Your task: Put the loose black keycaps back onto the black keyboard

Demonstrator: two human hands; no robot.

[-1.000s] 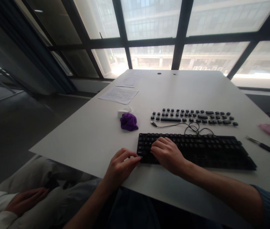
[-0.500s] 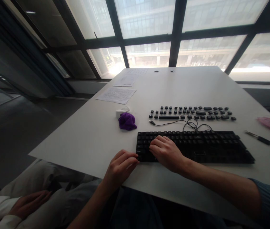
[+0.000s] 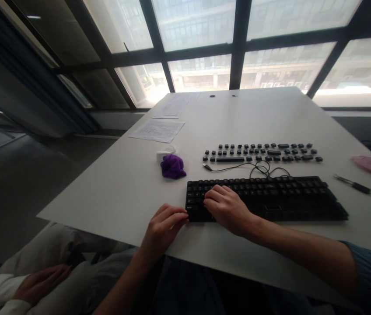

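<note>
On the surface (image 3: 106, 188), curling right hand (image 3: 225, 206) over black keyboard (image 3: 290, 205), touching its edge with nearly pinched left hand (image 3: 165, 226), leaving grips unclear.

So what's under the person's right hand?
Under the right hand is the black keyboard. Rows of keys show beside and beyond the hand; whatever lies directly beneath the palm and curled fingers is covered.

No words can be read: the marks on the long black plastic keyboard (image 3: 290, 197) and the flat white paper sheet (image 3: 157, 131) are too small.
</note>
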